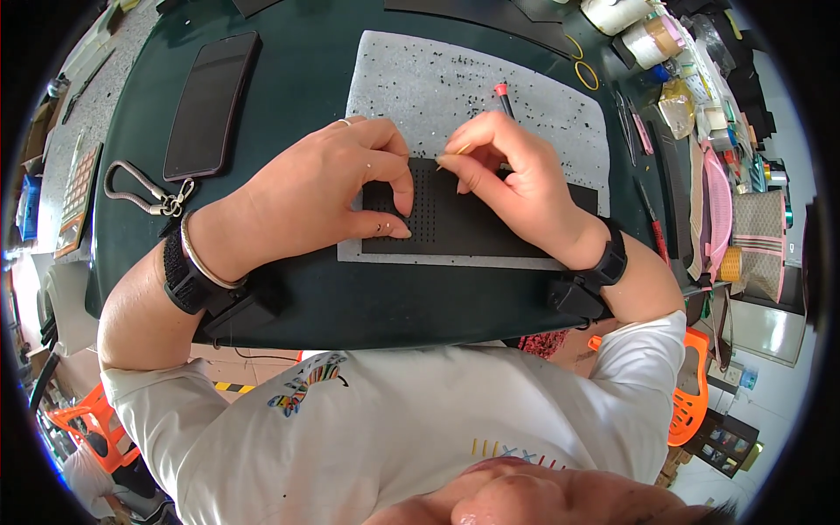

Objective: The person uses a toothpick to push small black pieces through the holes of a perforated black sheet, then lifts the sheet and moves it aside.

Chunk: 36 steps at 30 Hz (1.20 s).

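Observation:
A black sheet [490, 229] with rows of small punched holes near its left end lies on a grey-white speckled mat [411, 79]. My left hand [302, 188] rests on the sheet's left end, thumb and curled forefinger apart on either side of some holes, with nothing between them. Above the sheet's far edge, just right of the holes, my right hand [516, 175] pinches a thin yellowish sliver [458, 151]; its exact kind is too small to tell. A red-and-black pen-like tool [502, 94] lies on the mat, partly hidden behind my right hand.
Small black bits are scattered over the mat. At the left lie a black phone [212, 105] and a braided grey strap [138, 179]. Tweezers [625, 127], a red-handled tool [658, 238], yellow rings [586, 76] and thread spools [652, 44] sit at the right.

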Tool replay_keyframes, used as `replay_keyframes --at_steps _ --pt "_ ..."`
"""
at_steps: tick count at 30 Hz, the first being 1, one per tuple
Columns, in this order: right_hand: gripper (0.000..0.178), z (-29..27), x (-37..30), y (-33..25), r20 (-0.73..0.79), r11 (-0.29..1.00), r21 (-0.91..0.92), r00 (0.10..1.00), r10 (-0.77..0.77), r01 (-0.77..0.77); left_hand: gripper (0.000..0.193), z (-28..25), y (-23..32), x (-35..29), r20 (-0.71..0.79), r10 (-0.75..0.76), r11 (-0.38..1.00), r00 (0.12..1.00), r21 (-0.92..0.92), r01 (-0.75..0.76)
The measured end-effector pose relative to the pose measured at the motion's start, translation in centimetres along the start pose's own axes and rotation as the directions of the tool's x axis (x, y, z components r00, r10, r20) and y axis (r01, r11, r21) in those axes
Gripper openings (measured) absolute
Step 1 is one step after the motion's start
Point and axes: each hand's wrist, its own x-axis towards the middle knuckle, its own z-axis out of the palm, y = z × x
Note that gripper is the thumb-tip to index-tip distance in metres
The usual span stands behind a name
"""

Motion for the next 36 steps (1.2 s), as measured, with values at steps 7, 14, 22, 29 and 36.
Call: replay_keyframes --at_steps 7,14,22,29,36 --pt "0.012 -0.18 0.11 0.14 0.007 1.000 0.000 1.000 -0.005 0.005 0.028 -0.17 0.08 0.00 0.008 0.000 1.000 1.000 0.016 0.000" --pt "0.013 -0.17 -0.04 0.22 -0.001 1.000 -0.016 1.000 -0.012 0.012 0.040 0.17 -0.15 0.15 -0.035 0.027 0.999 0.999 0.029 -0.026" --pt "0.013 -0.19 0.02 0.43 0.025 0.998 -0.044 0.999 -0.032 0.033 0.044 0.12 -0.27 0.05 -0.034 0.034 0.999 0.999 0.029 -0.033" --pt "0.013 -0.23 -0.09 0.17 -0.016 1.000 -0.010 1.000 -0.021 0.021 0.042 0.24 -0.36 -0.11 -0.071 0.059 0.996 0.996 0.065 -0.054" --pt "0.012 -0.38 0.03 0.32 0.081 0.989 -0.109 0.992 -0.096 0.105 0.042 0.38 -0.73 -0.28 -0.093 0.093 0.993 0.991 0.082 -0.086"
